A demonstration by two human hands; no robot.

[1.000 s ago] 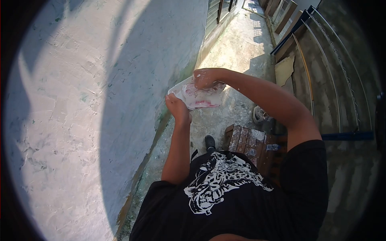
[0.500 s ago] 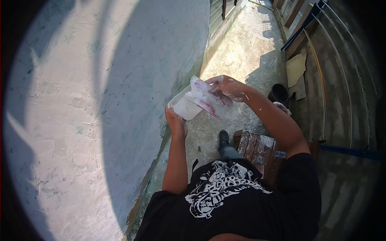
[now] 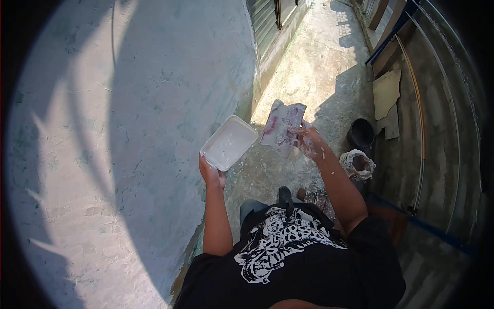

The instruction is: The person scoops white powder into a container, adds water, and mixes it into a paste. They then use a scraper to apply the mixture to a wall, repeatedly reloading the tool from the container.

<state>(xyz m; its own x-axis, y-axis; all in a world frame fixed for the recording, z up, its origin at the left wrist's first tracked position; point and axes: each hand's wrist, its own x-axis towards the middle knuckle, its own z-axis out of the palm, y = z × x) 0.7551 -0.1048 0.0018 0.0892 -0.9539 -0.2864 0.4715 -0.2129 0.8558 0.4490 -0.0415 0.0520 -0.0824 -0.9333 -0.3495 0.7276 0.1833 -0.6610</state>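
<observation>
My left hand (image 3: 212, 173) grips the lower left corner of a shallow white plastic tray (image 3: 246, 126). Its inside faces up and carries a thin white smear of paste. To the right, my right hand (image 3: 310, 142) is closed on the near edge of a flat spreader (image 3: 281, 129), coated in whitish plaster with reddish patches showing through. A small gap separates the spreader from the tray. White splashes dot my right fingers and wrist.
A roughly plastered wall (image 3: 154, 129) fills the left side. On the right stand a black bucket (image 3: 360, 133) and an open white sack (image 3: 355, 164). A broken board (image 3: 386, 95) leans by the right-hand wall. A paint-spattered wooden bench (image 3: 320, 200) shows partly beside my body.
The spreader has come off the tray and moved right, its face turning. My left hand and the tray have shifted slightly left. The view has moved, revealing more of the white sack and less bench.
</observation>
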